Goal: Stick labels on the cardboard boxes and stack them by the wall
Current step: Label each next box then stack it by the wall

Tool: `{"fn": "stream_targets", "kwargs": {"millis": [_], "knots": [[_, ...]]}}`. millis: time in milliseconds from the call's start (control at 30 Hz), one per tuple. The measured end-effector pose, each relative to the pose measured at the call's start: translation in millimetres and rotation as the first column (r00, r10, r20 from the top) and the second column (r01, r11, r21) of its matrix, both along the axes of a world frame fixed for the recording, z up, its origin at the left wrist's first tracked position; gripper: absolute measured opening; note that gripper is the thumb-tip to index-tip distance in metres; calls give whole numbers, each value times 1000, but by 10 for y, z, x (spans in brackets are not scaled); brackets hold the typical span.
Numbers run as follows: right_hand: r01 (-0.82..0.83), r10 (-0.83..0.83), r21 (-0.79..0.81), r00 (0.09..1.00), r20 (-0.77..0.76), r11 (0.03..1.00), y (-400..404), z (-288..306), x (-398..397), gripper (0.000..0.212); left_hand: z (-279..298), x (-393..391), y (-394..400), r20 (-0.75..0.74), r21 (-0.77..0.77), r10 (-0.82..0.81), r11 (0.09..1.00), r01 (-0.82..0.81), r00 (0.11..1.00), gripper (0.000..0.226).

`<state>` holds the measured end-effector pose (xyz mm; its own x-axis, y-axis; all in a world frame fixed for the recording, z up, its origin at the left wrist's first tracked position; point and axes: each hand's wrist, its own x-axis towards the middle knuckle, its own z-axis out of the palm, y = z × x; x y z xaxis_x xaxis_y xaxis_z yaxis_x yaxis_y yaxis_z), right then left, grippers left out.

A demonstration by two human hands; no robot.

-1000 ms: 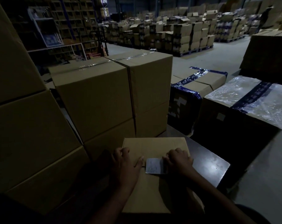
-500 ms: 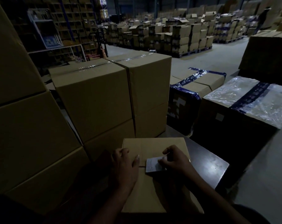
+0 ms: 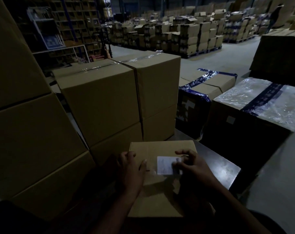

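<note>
A small cardboard box [image 3: 162,196] lies in front of me on a dark table [image 3: 222,168]. A white printed label [image 3: 164,165] lies on the box's top, near its far right part. My right hand [image 3: 192,164] has its fingers curled over the label's right edge and pinches it there. My left hand [image 3: 130,168] rests on the left side of the box top, fingers loosely bent, thumb pointing toward the label.
Large stacked cardboard boxes [image 3: 99,98] stand right behind the small box, and a taller stack [image 3: 25,132] rises at the left. Blue-taped boxes [image 3: 205,88] and a plastic-wrapped box [image 3: 265,102] sit at the right. Pallets of cartons [image 3: 185,36] fill the far floor.
My right hand has moved the label a little up and to the right on the box top, and its fingers have spread over the label's right edge. My left hand has stayed put.
</note>
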<state>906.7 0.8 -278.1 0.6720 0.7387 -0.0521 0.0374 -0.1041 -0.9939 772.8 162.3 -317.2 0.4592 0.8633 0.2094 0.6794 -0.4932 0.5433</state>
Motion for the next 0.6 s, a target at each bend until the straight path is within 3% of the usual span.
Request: {"fn": "stream_targets", "kwargs": {"millis": [133,267,467,600], "knots": [[-7,18,-72,988,152,997,-94,-38,-19,43,-3,3,-23,20,16,-25,1000,25,999,44],[78,-61,-60,965,253,995,-193,-80,-90,31,-29,-1,-20,44,20,-23,1000,22,999,43],[315,-310,-19,940,141,949,-633,-99,-217,23,8,29,-150,114,206,-130,973,105,985,42],[537,-538,-54,843,12,842,-1079,-232,-207,27,173,181,-639,134,165,-276,953,254,952,36]]}}
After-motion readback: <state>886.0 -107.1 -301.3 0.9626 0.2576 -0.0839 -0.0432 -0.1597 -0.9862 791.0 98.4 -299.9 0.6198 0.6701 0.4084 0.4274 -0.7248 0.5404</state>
